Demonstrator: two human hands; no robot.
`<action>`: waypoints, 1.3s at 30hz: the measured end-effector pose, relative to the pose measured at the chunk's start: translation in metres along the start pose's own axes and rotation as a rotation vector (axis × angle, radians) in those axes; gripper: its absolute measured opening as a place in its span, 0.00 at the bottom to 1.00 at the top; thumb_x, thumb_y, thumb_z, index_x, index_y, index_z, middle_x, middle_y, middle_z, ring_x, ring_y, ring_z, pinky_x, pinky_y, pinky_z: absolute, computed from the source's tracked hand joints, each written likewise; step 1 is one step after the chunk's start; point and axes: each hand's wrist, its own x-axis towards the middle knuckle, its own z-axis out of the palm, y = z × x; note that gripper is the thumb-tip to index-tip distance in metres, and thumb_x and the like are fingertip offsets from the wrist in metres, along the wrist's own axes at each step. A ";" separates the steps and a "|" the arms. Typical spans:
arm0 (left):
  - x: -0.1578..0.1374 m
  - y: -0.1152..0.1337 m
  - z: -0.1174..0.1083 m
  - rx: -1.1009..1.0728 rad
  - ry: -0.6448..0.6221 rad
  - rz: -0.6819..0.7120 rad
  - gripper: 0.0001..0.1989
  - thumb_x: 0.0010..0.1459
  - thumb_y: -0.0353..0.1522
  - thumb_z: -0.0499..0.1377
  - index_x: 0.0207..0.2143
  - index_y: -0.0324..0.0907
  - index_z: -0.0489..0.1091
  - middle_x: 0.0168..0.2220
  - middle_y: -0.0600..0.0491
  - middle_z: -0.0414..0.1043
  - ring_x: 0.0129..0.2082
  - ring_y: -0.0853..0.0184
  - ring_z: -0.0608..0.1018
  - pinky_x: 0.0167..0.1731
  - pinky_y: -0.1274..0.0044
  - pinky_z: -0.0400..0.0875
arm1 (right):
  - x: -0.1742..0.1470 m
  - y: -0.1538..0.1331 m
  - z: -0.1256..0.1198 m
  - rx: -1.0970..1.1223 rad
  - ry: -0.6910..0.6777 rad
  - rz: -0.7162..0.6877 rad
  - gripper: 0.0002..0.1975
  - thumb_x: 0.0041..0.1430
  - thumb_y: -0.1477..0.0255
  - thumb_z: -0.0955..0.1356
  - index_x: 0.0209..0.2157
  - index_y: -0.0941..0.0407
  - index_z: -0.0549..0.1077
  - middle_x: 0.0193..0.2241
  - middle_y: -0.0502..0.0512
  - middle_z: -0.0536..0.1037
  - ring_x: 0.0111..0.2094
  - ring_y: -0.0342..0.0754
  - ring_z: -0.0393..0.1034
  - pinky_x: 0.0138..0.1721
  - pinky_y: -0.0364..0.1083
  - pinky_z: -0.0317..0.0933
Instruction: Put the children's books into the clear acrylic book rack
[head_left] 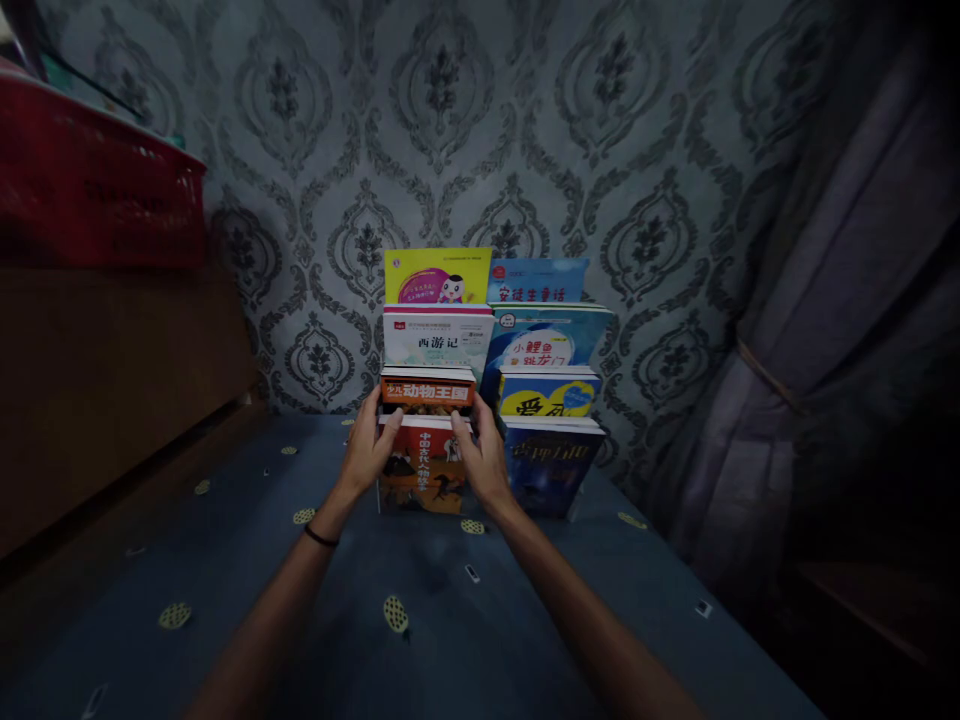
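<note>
L hand (365, 437) & R hand (484, 455) grip red-orange bk (426, 478) betw. them, thumbs on cover. Orange bk (427, 391) directly behind; white bk (435, 340) & yellow bk (437, 275) beyond. Dark-blue bk (547, 470) just R of R hand, little room; 3 other bks (551, 330) behind that. Red basket (105, 185) far L of L hand; curtain (847, 260) far R of R hand.

Blue sheet (300, 610) with yellow prints (396, 614); books (510, 345) upright on it, two columns.

Far left, I log a red basket (105, 185) atop a brown panel (120, 370). Behind: grey wall (442, 120), damask-patterned. Right: I see a curtain (727, 470), gathered by a tie (772, 378). Below: blue cloth (465, 660), yellow pineapple prints (395, 614). Lower right: too dark.
</note>
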 end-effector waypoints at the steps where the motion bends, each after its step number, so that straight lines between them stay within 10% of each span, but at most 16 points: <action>1: 0.000 -0.001 0.000 -0.022 -0.001 -0.005 0.27 0.65 0.44 0.54 0.61 0.40 0.60 0.61 0.41 0.66 0.61 0.55 0.69 0.59 0.61 0.64 | 0.000 -0.001 -0.001 0.002 0.000 -0.004 0.29 0.65 0.55 0.63 0.62 0.56 0.64 0.58 0.64 0.72 0.60 0.59 0.65 0.60 0.61 0.59; 39: -0.045 -0.032 -0.008 0.197 0.031 0.026 0.16 0.65 0.36 0.51 0.52 0.42 0.69 0.47 0.45 0.75 0.48 0.59 0.76 0.49 0.66 0.71 | -0.058 0.019 -0.012 -0.205 -0.103 -0.038 0.26 0.69 0.64 0.59 0.65 0.56 0.60 0.59 0.64 0.70 0.60 0.55 0.65 0.60 0.57 0.61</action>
